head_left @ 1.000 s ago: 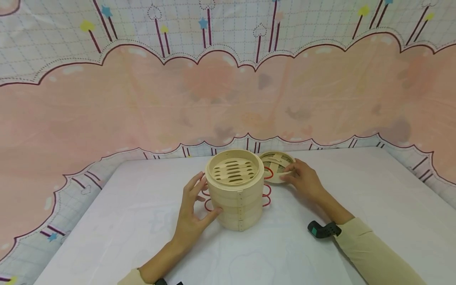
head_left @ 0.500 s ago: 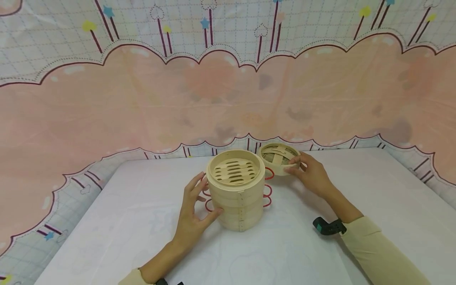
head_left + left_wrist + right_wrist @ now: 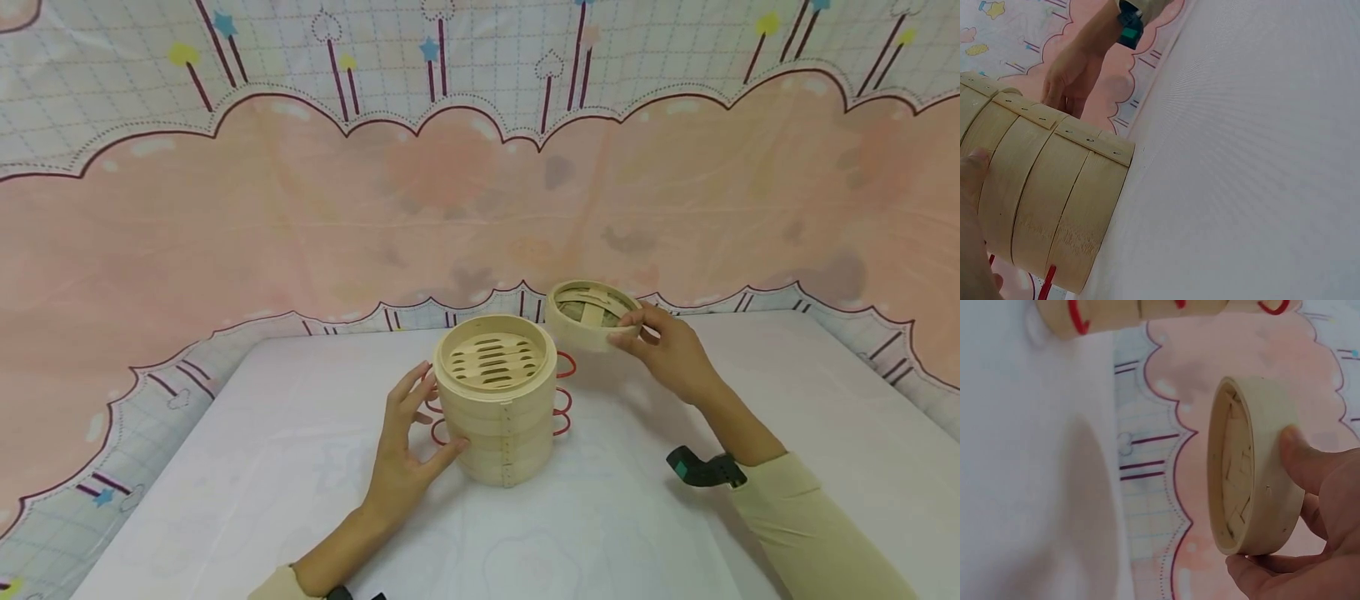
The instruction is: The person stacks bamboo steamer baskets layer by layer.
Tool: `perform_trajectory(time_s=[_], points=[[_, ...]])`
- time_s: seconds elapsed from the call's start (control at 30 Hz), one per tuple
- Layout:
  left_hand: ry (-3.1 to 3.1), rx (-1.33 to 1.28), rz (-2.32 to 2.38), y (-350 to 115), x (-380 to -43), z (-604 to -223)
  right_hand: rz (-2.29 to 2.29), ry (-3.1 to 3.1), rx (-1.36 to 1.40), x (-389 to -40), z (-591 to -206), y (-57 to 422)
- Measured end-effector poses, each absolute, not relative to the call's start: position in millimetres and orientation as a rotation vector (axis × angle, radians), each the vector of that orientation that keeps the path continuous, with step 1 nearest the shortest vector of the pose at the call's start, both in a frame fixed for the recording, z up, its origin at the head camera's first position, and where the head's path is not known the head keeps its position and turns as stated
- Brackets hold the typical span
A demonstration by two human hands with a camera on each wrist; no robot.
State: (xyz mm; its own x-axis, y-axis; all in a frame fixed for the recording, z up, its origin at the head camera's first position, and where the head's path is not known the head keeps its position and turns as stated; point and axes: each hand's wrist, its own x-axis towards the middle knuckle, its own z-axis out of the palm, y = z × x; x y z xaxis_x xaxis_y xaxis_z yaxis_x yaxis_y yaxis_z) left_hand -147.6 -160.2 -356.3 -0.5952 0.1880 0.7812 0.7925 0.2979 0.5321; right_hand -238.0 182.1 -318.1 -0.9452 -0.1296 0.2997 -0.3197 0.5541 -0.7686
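Observation:
A stacked bamboo steamer (image 3: 495, 429) stands upright on the white table, its slatted rack showing at the open top and red loops at its sides. My left hand (image 3: 401, 454) grips its left side, thumb on the front and fingers round the back. In the left wrist view the thumb lies against the steamer wall (image 3: 1041, 181). Behind and right of the stack, my right hand (image 3: 663, 346) pinches a round woven bamboo lid (image 3: 585, 333) by its rim, up off the table. The right wrist view shows the lid (image 3: 1266, 469) edge-on, thumb on its side wall.
The table (image 3: 637, 533) is covered in white. A patterned cloth backdrop (image 3: 450, 208) hangs close behind its far edge. A black band with a small device (image 3: 705, 468) sits on my right wrist.
My right hand has lifted the lid off the table, raising it and moving it slightly right. The left hand and the steamer stack have stayed in place.

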Motion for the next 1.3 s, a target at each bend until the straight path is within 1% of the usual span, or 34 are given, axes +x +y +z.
perform_trajectory(time_s=[0.3,0.6,0.87,1.17,1.3], points=[[-1.976,-0.858,-1.3,-157,-147,-354,1.407,-2.545,0.412,-234,-301,180],[-1.973,-0.861,-1.296,-157,-146,-355,1.468,-2.545,0.412,-220,-281,174],[-1.977,-0.855,-1.29,-158,-146,-357,1.5,-2.497,0.497,-213,-274,172],[-1.974,-0.863,-1.293,-159,-144,-355,1.61,-2.405,0.663,-203,-270,164],[-1.972,-0.866,-1.294,-160,-143,-355,1.568,-2.404,0.696,-199,-269,160]])
